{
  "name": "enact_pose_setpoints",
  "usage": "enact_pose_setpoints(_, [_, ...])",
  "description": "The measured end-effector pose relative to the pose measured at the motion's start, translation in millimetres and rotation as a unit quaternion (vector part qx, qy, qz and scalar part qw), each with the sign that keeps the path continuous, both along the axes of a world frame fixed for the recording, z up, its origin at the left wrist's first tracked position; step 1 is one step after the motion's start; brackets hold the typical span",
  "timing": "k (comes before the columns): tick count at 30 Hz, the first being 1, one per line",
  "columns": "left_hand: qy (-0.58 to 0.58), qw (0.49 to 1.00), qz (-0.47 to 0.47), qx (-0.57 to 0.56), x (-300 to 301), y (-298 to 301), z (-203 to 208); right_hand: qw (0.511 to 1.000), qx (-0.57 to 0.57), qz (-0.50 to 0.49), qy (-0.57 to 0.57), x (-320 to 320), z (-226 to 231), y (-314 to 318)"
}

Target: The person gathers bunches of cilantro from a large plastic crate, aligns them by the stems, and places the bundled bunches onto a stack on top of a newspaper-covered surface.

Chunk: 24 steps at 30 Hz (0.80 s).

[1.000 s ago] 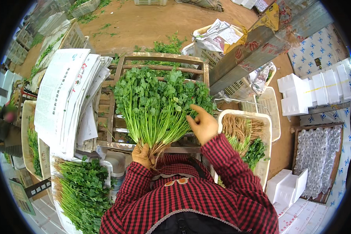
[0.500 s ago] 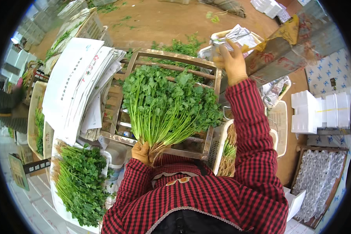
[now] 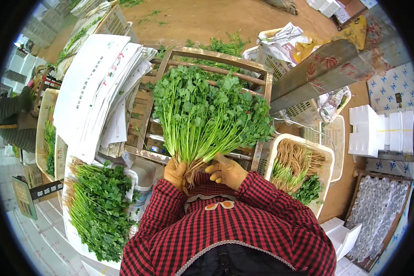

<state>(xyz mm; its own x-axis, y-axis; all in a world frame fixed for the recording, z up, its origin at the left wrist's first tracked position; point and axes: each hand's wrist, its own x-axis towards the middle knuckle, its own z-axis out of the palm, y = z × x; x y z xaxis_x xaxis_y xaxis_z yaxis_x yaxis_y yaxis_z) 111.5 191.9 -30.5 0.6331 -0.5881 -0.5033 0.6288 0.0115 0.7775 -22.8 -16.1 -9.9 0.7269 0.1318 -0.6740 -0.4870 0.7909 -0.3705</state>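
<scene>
A large bunch of leafy green coriander (image 3: 207, 110) lies fanned out on a rusty metal frame (image 3: 216, 57), its leaves pointing away from me and its roots toward my chest. My left hand (image 3: 175, 172), in a yellowish glove, is closed around the stems just above the roots. My right hand (image 3: 229, 171), gloved the same, is at the other side of the root end. Its fingers are curled in against the roots and the thumb lies by the lower stems. Whether anything small is also between those fingers is hidden.
A stack of printed paper sheets (image 3: 89, 92) leans left of the frame. More coriander (image 3: 101, 209) lies on a white surface at lower left. A white basket (image 3: 325, 184) of rooted greens stands at right, below a slanted metal post (image 3: 329, 69). White foam boxes (image 3: 363, 131) are farther right.
My right hand has come down from the metal post at upper right to the root end of the bunch. My left hand still grips the stems. The view has shifted slightly.
</scene>
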Motion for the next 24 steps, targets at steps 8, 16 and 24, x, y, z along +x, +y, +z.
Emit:
enact_pose_setpoints(8, [-0.011,0.997,-0.059,-0.053,2,-3,26,0.969,-0.242,-0.042,0.023,59,45,31])
enact_pose_setpoints(16, [0.032,0.999,0.035,0.009,-9,-28,35,0.952,-0.294,-0.041,0.078,70,49,12])
enact_pose_setpoints(24, [0.055,0.990,-0.045,0.122,-2,-28,29,0.956,-0.287,0.021,0.056,64,44,36])
